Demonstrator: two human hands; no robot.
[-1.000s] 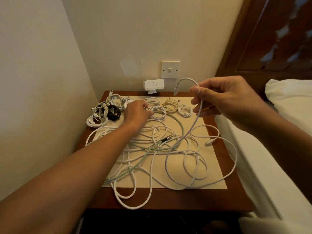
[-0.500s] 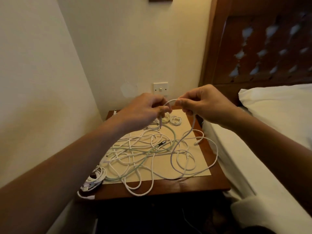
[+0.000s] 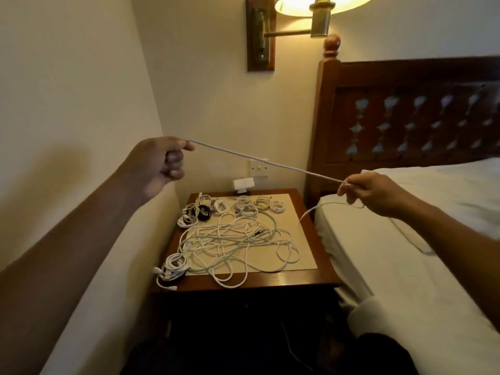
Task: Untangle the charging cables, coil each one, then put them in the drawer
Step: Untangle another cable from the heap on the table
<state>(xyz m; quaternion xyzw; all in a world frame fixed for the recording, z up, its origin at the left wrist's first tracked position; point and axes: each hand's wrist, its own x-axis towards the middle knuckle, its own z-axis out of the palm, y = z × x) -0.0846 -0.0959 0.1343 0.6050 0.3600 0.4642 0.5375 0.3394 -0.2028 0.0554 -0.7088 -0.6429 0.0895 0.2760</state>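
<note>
Overhead, one white charging cable (image 3: 270, 162), stretched taut: left hand (image 3: 159, 163) pinches one end, right hand (image 3: 370, 192) pinches farther along. Below, tangled cables (image 3: 235, 239) on bedside table (image 3: 316, 277).

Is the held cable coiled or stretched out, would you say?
Stretched out: the cable runs straight between the left hand and right hand.

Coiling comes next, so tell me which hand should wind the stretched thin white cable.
Probably the right hand: it pinches the thin white cable partway along, with the loose remainder hanging below it, ready to loop. The left hand pinches the cable's end, so it suits anchoring.
</note>
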